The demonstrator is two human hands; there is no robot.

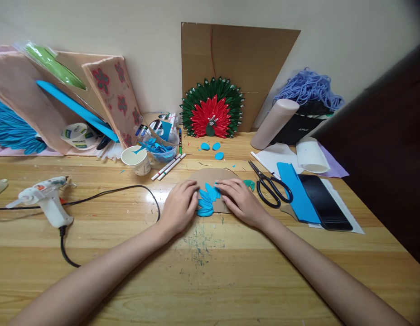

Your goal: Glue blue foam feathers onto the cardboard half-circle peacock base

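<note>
A round piece of cardboard (226,174) lies flat on the table between my hands. Several blue petals (205,201) fan out over its lower left part. My left hand (181,203) rests on the left edge of the cardboard, its fingers bent over it and its thumb beside the petals. At the right side, the fingertips of my right hand (242,199) press on a blue petal (216,186), partly covering it. Three loose blue petals (219,155) lie beyond the cardboard. A small green piece (249,184) shows behind my right hand.
Left, a glue gun (50,199) stands with its black cable on the table. A paper cup (137,160), a tub of blue scraps (160,147) and markers (169,166) sit behind. A red-green peacock craft (213,108) leans on cardboard. Scissors (271,183), blue paper (298,192) and a phone (325,201) lie right.
</note>
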